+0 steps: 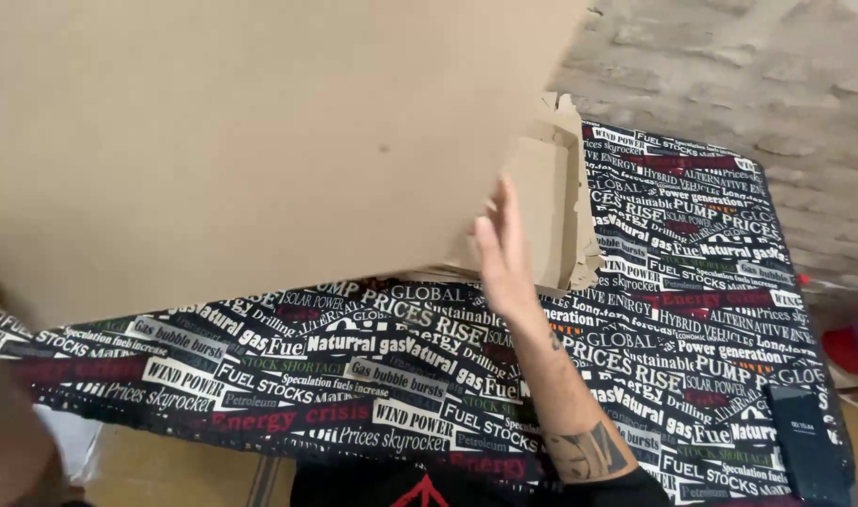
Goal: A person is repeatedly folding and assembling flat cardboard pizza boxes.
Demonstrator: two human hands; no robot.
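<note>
A large cardboard sheet [241, 141] is held raised and tilted over the cloth-covered surface [692, 310], its folded edge at the right. The right hand [504, 249] lies flat against that edge, fingers [509, 202] spread open — best pressed evenly along the crease. The left hand [6, 422] is blurred — its state cannot be told.

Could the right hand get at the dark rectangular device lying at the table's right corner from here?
Probably yes. The right hand rests against the large brown cardboard sheet, and only bare printed tablecloth lies between it and the dark rectangular device.
</note>
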